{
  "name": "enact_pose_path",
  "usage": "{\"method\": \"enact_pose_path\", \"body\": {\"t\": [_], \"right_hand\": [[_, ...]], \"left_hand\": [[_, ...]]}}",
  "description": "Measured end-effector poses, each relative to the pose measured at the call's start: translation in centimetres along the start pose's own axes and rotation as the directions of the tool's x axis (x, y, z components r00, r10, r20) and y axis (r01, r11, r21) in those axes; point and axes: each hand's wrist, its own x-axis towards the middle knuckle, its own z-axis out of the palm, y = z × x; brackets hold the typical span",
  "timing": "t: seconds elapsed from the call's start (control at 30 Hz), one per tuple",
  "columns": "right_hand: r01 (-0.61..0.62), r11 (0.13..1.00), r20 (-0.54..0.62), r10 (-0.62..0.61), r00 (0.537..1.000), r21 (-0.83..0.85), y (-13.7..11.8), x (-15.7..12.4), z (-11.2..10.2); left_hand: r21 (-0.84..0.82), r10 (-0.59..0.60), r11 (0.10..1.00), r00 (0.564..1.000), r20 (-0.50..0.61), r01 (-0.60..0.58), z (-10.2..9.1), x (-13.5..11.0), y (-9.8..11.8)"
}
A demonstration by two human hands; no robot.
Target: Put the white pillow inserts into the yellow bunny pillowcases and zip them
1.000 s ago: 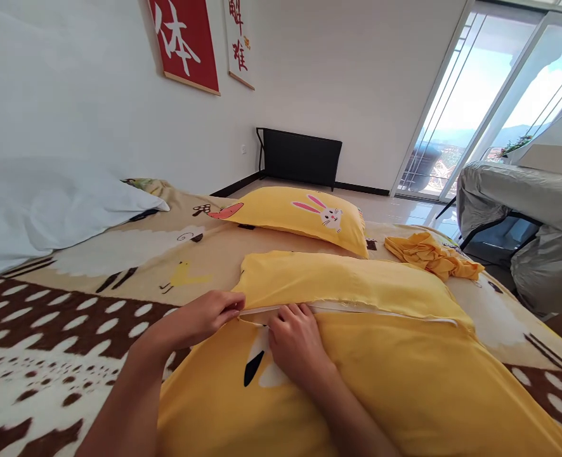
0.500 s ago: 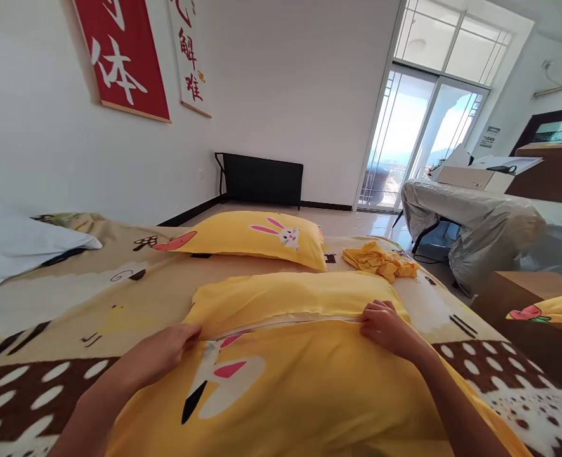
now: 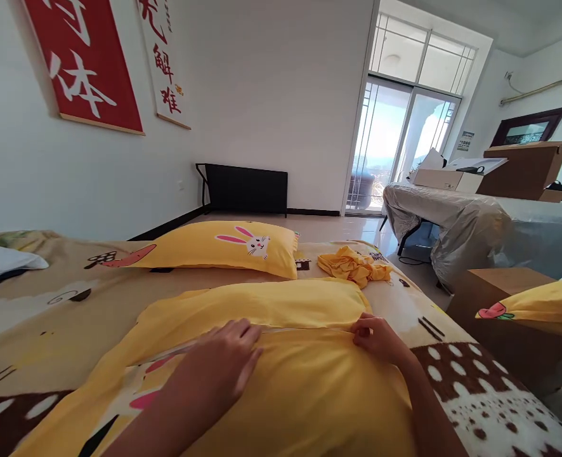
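A stuffed yellow pillowcase (image 3: 309, 393) with a part-hidden rabbit print lies in front of me, a long slit running across its upper part. The slit gapes narrowly at left, where pale edging shows. My left hand (image 3: 231, 355) rests over the middle of the slit, back up, its bent fingers and thumb closing on the fabric edge; the fingertips are partly hidden. At the slit's right end, my right hand (image 3: 379, 336) pinches the pillowcase edge between thumb and fingers. Beyond lies another yellow pillow (image 3: 205, 251) with a rabbit face.
A patterned blanket (image 3: 85, 330) covers the bed. Crumpled yellow cloth (image 3: 352, 265) lies at its far right. Beside the bed are a cardboard box (image 3: 504, 279), another yellow pillow (image 3: 538, 308) and a plastic-covered table (image 3: 462, 203). A black folded frame (image 3: 245, 189) leans on the wall.
My left hand has moved right from the slit's left end to its middle. My right hand stays at the right end. The view has shifted to the right.
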Motion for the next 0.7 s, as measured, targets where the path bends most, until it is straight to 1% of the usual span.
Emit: {"method": "enact_pose_path", "body": {"t": [0.03, 0.07, 0.1, 0.13, 0.2, 0.23, 0.3, 0.4, 0.47, 0.57, 0.63, 0.7], "right_hand": [[0.003, 0.999, -0.016, -0.002, 1.0, 0.047, 0.7, -0.3, 0.3], [0.007, 0.997, -0.028, -0.005, 1.0, 0.081, 1.3, -0.5, 0.6], [0.013, 0.994, -0.045, -0.008, 0.999, 0.104, 1.7, -0.7, 0.8], [0.019, 0.992, -0.064, -0.011, 0.998, 0.122, 1.9, -0.8, 0.9], [0.034, 0.988, -0.103, -0.018, 0.994, 0.152, 1.7, -0.9, 0.9], [0.042, 0.985, -0.12, -0.022, 0.993, 0.165, 1.4, -0.8, 0.9], [0.055, 0.982, -0.128, -0.032, 0.991, 0.181, 0.8, -0.7, 0.7], [0.061, 0.975, -0.12, -0.036, 0.992, 0.214, 0.4, -0.6, 0.5], [0.046, 0.963, -0.108, -0.017, 0.994, 0.266, 0.3, -0.6, 0.5], [0.003, 0.934, -0.097, 0.034, 0.995, 0.359, 0.4, -0.5, 0.5], [-0.025, 0.909, -0.115, 0.08, 0.99, 0.416, 0.4, -0.4, 0.5], [-0.038, 0.904, -0.168, 0.12, 0.978, 0.425, 0.6, -0.2, 0.6]], "left_hand": [[0.014, 0.063, 0.998, 0.998, 0.013, -0.064, 0.5, 1.3, 3.0], [0.027, 0.102, 0.994, 0.995, 0.022, -0.102, 1.3, 2.7, 5.5], [0.042, 0.121, 0.992, 0.992, 0.04, -0.123, 2.4, 3.9, 7.5], [0.058, 0.124, 0.99, 0.99, 0.068, -0.128, 3.7, 5.1, 9.1], [0.086, 0.116, 0.988, 0.986, 0.118, -0.126, 6.7, 7.2, 10.9], [0.093, 0.116, 0.987, 0.984, 0.132, -0.129, 8.1, 8.0, 11.3], [0.091, 0.136, 0.985, 0.983, 0.122, -0.148, 10.6, 9.2, 11.6], [0.073, 0.166, 0.982, 0.983, 0.074, -0.171, 13.1, 9.8, 11.4], [0.058, 0.182, 0.981, 0.983, 0.029, -0.184, 14.1, 9.6, 11.2], [0.027, 0.189, 0.982, 0.981, -0.036, -0.188, 14.9, 9.0, 10.9], [-0.004, 0.197, 0.98, 0.979, -0.058, -0.197, 15.2, 8.4, 10.8], [-0.027, 0.205, 0.978, 0.976, -0.068, -0.207, 15.4, 7.9, 10.9]]}}
